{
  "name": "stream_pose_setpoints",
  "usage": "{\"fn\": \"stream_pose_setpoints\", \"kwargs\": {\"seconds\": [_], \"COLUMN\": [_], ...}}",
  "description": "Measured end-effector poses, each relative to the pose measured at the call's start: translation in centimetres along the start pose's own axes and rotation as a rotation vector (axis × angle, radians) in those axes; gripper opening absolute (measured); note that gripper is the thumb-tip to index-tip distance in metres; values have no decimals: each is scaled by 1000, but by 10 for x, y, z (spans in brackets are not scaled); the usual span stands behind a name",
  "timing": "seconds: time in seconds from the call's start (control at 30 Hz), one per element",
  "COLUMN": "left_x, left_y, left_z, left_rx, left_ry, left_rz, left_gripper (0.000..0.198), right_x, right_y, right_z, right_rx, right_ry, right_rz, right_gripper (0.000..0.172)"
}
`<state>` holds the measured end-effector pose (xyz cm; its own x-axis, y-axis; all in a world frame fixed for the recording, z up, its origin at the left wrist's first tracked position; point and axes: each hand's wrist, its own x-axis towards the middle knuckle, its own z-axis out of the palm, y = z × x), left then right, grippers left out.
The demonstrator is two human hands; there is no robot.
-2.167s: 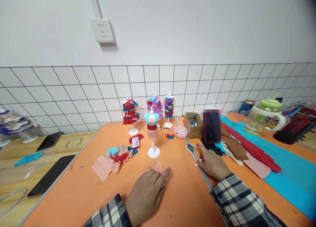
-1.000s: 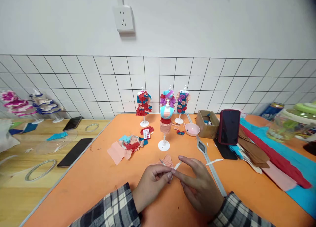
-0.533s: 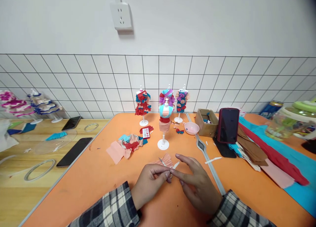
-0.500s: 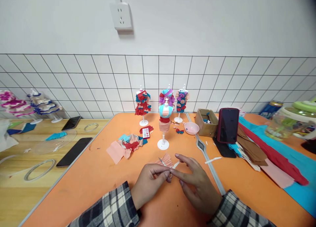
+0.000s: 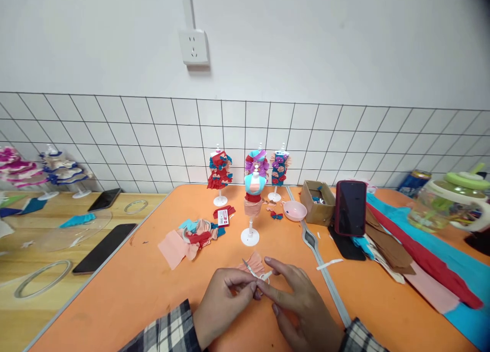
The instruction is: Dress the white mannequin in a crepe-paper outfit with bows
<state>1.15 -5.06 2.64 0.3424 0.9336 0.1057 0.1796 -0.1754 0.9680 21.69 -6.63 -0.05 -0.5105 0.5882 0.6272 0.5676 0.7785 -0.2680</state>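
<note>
My left hand [image 5: 225,301] is closed, thumb and index finger pinched together above the orange tabletop; what they hold is too small to make out. Against those fingertips rests the index finger of my right hand [image 5: 302,301], whose other visible fingers are stretched apart. A small white strip [image 5: 267,275] shows just beyond the meeting fingertips; I cannot tell whether it is held. Small scissors [image 5: 248,265] lie behind my hands on a piece of pleated pink fabric [image 5: 257,261], their handles partly hidden. Past them stands a mini dress form [image 5: 252,194] in light blue, red and pink fabric.
More dressed mini forms [image 5: 219,171] stand near the tiled wall. Fabric scraps [image 5: 202,234] lie left; a pink bowl [image 5: 294,210], cardboard box [image 5: 317,204] and upright phone [image 5: 350,209] stand right. Long fabric pieces [image 5: 421,240] and a glass pitcher [image 5: 432,204] are farther right.
The view has tilted up slightly, so things sit lower in the picture. My hands keep almost the same pose, fingertips still meeting.
</note>
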Motion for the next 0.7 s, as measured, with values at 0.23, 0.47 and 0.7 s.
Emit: {"fn": "stream_pose_setpoints", "kwargs": {"seconds": [0.23, 0.47, 0.7], "left_x": [-1, -1, 0], "left_y": [1, 5, 3], "left_z": [-4, -4, -2], "left_rx": [67, 136, 75], "left_ry": [-19, -8, -15], "left_rz": [41, 98, 29], "left_gripper": [26, 25, 25], "right_x": [-1, -4, -3], "right_y": [0, -3, -6], "right_z": [0, 3, 3], "right_rx": [-46, 2, 62], "right_ry": [-4, -7, -56], "right_rz": [-20, 13, 111], "right_gripper": [67, 72, 66]}}
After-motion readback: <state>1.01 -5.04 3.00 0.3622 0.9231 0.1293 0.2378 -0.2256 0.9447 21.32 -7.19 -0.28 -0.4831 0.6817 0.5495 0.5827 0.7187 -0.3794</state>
